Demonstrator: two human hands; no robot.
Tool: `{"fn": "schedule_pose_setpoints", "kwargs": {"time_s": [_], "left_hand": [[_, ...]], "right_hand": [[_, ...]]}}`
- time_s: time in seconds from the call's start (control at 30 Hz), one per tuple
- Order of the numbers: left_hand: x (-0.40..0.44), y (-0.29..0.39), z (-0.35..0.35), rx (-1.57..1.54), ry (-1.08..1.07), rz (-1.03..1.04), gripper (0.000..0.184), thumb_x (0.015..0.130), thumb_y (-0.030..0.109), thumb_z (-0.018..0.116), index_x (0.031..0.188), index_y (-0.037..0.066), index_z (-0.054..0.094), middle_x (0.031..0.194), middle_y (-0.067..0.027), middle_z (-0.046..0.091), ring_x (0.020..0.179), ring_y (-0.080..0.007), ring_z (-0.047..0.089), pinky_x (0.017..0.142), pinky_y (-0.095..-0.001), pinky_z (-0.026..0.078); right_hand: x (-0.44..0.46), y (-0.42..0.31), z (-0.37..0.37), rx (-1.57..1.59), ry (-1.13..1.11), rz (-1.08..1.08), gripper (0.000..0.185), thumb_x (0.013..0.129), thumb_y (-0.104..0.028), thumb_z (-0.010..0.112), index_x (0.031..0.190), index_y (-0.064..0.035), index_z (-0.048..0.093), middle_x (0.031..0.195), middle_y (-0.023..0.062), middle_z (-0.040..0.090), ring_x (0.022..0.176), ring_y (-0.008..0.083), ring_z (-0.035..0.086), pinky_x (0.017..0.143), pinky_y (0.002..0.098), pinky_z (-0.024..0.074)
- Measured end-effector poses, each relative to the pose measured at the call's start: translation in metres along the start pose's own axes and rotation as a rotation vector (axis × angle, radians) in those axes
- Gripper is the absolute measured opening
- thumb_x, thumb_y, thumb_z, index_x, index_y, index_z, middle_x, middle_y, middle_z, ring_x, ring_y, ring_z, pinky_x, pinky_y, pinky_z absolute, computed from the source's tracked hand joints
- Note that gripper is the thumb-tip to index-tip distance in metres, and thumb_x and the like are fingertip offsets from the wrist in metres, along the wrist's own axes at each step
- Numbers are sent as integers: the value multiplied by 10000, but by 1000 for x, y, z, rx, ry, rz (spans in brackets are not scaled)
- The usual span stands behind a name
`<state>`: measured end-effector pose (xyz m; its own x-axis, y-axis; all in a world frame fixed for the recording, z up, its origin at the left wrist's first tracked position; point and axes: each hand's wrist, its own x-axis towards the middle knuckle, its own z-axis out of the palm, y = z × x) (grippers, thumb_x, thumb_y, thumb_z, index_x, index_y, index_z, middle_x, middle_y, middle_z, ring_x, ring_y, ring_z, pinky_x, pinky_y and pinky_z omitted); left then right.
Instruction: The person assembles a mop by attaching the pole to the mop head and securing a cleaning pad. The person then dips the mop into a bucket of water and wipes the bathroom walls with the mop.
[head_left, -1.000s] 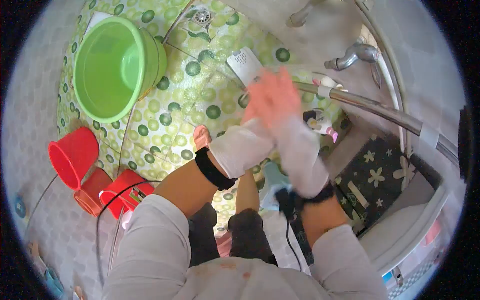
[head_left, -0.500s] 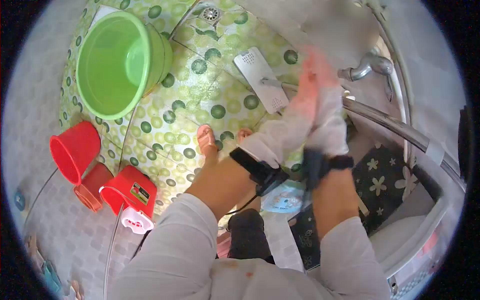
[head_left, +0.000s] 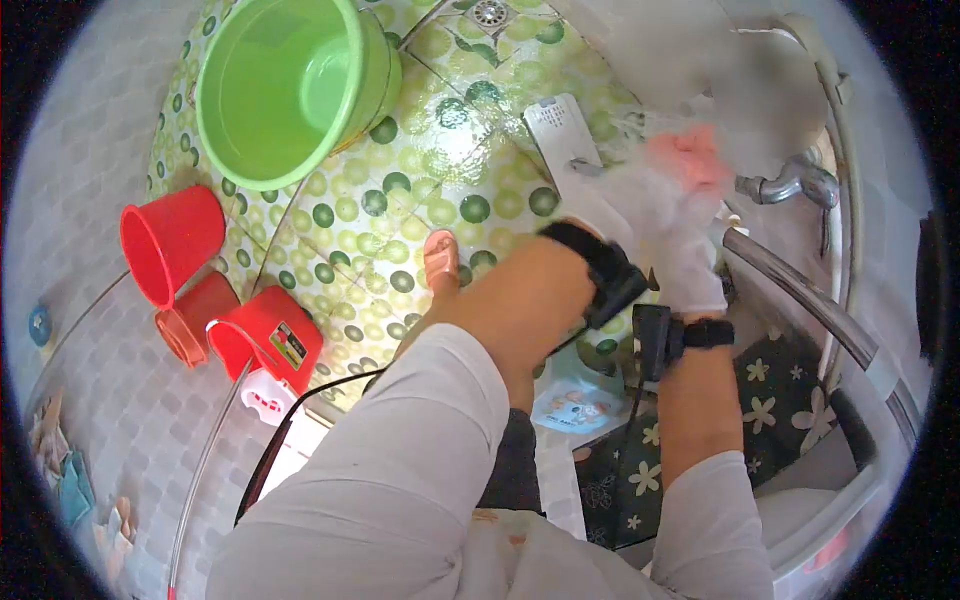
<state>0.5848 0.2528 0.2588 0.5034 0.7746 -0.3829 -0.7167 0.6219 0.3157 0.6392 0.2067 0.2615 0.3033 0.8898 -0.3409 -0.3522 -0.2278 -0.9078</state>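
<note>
My left hand (head_left: 625, 205) and my right hand (head_left: 690, 265) both appear in white gloves, with dark straps and small black devices at the wrists. The two hands come together just left of the metal tap (head_left: 795, 187). At their far ends is a blurred, bunched coral-pink patch (head_left: 690, 158); whether it is a cloth or part of the gloves I cannot tell. Motion smears my fingers, so their grip is unclear. Just left of the hands lies a white shower caddy or panel (head_left: 562, 130) with small perforations.
A large green basin (head_left: 375, 90) stands on the wet, dotted floor (head_left: 440, 150). At left are red buckets (head_left: 200, 235) (head_left: 300, 330) and an orange-red tub (head_left: 190, 335). A metal rail (head_left: 800, 280) crosses at right, above black flowered material (head_left: 760, 400). A blue-white packet (head_left: 575, 405) lies below.
My hands have shifted slightly right and down in view, and the pink patch now looks more bunched. The whole view has shifted, with the basin higher in it.
</note>
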Motion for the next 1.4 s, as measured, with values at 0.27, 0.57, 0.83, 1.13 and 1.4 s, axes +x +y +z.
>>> {"fn": "schedule_pose_setpoints", "kwargs": {"time_s": [0.27,0.57,0.83,1.13,1.4], "left_hand": [[59,-53,-31,218,126,449,161,830,206,602,932,89,561,784,-20,554,767,-144,542,683,-290,447],[-17,34,12,265,-83,-92,75,847,134,559,903,95,528,806,-15,523,745,-143,511,729,-279,444],[2,-33,-18,440,185,31,251,919,226,466,1100,71,544,1050,-81,576,989,-182,531,860,-314,415],[-43,9,1,1049,209,597,298,938,200,451,1141,-2,533,1055,-94,610,940,-205,542,808,-311,424],[-8,-6,2,266,295,317,371,936,163,433,1271,7,464,1167,-91,562,913,-178,546,825,-284,436]], "right_hand": [[-6,-38,57,-1106,193,-375,169,842,-191,562,910,-38,553,761,99,541,695,220,534,603,364,410],[38,11,-3,-13,-18,-79,143,859,-94,536,995,-49,535,979,87,556,842,148,529,755,307,437],[12,-28,6,-940,16,-276,300,844,-194,578,1082,-28,501,1020,85,559,923,181,548,843,309,435],[-10,-55,5,-986,-35,6,363,900,-275,548,1181,-47,510,1079,74,569,980,154,532,842,274,419],[11,-9,-6,-3436,221,-1874,305,935,-374,512,906,-90,621,927,67,598,847,101,542,721,254,444]]}}
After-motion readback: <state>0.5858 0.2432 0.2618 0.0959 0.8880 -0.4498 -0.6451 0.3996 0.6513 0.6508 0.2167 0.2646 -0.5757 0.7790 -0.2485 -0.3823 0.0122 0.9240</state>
